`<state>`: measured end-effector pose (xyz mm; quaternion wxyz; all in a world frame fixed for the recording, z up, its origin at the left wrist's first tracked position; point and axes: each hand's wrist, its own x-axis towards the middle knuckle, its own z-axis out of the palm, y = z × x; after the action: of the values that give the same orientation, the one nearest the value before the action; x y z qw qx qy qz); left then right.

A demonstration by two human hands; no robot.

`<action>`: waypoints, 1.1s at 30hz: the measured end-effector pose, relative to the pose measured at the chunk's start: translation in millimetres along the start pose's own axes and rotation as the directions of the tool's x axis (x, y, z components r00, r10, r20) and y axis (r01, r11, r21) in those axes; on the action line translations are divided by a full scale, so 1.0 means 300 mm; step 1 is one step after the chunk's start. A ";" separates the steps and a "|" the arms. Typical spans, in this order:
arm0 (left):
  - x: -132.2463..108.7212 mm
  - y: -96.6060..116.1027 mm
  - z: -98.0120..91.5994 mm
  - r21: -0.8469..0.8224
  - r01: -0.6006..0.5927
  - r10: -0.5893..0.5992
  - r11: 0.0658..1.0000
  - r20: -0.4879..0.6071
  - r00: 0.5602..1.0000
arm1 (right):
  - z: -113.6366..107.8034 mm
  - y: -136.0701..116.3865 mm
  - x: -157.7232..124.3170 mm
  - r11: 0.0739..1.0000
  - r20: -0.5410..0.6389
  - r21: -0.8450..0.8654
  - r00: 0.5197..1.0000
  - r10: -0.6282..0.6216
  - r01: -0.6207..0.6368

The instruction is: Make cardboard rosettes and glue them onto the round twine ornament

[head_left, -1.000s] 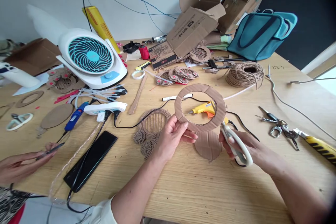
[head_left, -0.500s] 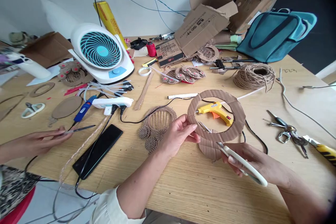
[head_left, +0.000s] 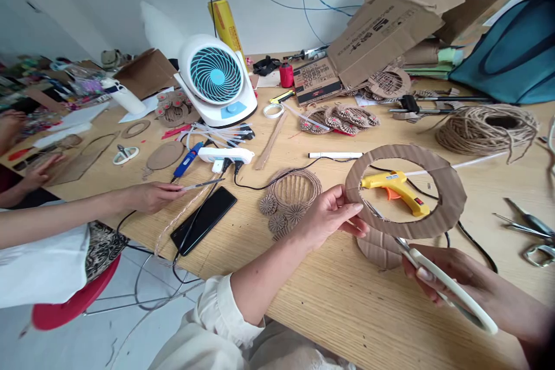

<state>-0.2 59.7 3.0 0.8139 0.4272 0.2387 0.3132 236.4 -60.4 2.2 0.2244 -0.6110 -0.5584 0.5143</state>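
A flat cardboard ring [head_left: 452, 192] is pinched at its left rim by my left hand [head_left: 323, 221], thumb on top. My right hand [head_left: 437, 277] grips white-handled scissors [head_left: 460, 295] at the ring's lower edge. One blade shows inside the ring's opening, so the cardboard band lies between the blades. Through the opening I see a yellow glue gun [head_left: 401, 186] lying on the table. Beneath the ring, a cardboard disc [head_left: 377, 250] is partly covered. Left of my left hand lies a woven cardboard piece with pleated rosettes [head_left: 277, 222].
At left, a co-worker's hand [head_left: 156, 196] holds a thin pointed tool over a black phone [head_left: 203, 221]. A power strip [head_left: 225, 155], fan [head_left: 217, 78], twine coil [head_left: 485, 130], white marker [head_left: 336, 155] and opened carton [head_left: 381, 34] surround the work. Black cables cross the table.
The view has swung left, showing more of the co-worker and another person's hands at far left. My hands, ring and scissors keep nearly the same arrangement.
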 end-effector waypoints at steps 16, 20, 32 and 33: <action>0.002 0.011 0.007 0.054 -0.031 0.036 0.998 -0.096 0.995 | 0.007 -0.081 0.012 0.999 0.166 0.003 0.985 -0.039 0.039; -0.002 0.013 0.004 0.089 -0.022 0.031 0.996 -0.104 0.994 | 0.012 -0.098 0.005 1.000 0.149 0.015 0.989 -0.021 0.019; -0.010 0.029 0.018 0.027 -0.007 0.009 1.000 -0.085 0.996 | 0.002 -0.094 -0.002 0.997 0.137 0.016 0.988 -0.071 0.070; -0.010 0.031 0.020 0.016 -0.007 0.008 1.000 -0.080 0.997 | 0.003 -0.093 -0.003 0.998 0.152 0.019 0.986 -0.063 0.061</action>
<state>-1.3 58.2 14.3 0.7991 0.4216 0.2721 0.3312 223.1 -53.8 25.7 0.2013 -0.5504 -0.5892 0.5562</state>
